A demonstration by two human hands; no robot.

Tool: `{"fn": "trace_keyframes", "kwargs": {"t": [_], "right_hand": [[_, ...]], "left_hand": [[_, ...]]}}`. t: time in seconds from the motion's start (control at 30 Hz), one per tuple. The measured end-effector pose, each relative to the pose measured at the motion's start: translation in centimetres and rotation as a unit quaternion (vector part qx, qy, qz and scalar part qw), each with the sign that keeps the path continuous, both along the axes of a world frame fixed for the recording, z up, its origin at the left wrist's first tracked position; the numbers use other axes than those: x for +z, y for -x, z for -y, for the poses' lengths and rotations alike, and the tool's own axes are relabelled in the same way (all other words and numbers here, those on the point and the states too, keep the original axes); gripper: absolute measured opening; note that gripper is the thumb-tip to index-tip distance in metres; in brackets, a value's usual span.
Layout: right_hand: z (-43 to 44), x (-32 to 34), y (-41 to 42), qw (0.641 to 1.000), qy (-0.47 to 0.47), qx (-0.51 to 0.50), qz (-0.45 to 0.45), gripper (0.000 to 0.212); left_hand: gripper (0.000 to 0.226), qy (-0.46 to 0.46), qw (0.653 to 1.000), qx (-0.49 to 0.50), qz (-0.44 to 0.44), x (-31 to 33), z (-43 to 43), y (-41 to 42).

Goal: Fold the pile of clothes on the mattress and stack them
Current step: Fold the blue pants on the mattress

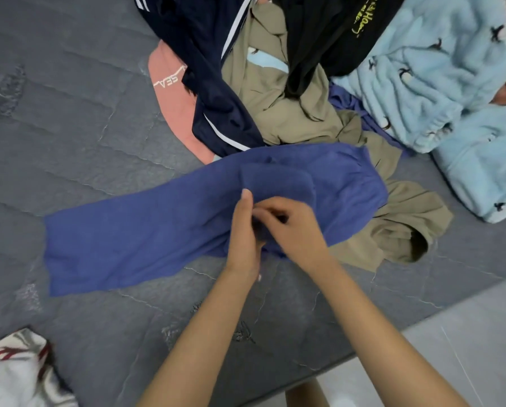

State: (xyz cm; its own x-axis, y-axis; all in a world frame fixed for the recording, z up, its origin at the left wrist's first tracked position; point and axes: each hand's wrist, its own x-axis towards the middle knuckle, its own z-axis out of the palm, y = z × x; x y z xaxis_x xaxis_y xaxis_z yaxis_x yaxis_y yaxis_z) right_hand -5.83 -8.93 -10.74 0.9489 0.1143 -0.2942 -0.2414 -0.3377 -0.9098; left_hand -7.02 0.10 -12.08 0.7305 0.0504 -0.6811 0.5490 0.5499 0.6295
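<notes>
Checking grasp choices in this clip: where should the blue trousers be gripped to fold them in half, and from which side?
The blue trousers lie flat, stretched left to right on the mattress. Their left end is free of the pile, so probably pinch its two corners from the left and fold rightward.

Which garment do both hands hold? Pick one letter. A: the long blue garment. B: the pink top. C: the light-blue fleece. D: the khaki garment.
A: the left hand and the right hand both pinch the long blue garment spread across the mattress.
</notes>
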Motion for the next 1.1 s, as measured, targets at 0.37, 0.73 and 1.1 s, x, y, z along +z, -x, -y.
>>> {"fn": "trace_keyframes", "kwargs": {"t": [0.37, 0.73, 1.1], "right_hand": [[1.6, -4.1, -0.9, 0.973, 0.208, -0.013, 0.101, 0.033], [-1.8, -7.1, -0.9, 0.929, 0.342, 0.08, 0.117, 0.068], [-6.8, -7.9, -0.9, 0.893, 0.39, 0.151, 0.169, 0.07]], "left_hand": [[0.041, -0.553, 0.831, -0.017, 0.055, -3.4, -21.9, 0.3], [0.014, -0.63, 0.771, 0.036, -0.085, -6.8, -36.4, 3.4], [0.042, -0.624, 0.776, 0.018, -0.09, -9.1, -38.9, 3.6]]}}
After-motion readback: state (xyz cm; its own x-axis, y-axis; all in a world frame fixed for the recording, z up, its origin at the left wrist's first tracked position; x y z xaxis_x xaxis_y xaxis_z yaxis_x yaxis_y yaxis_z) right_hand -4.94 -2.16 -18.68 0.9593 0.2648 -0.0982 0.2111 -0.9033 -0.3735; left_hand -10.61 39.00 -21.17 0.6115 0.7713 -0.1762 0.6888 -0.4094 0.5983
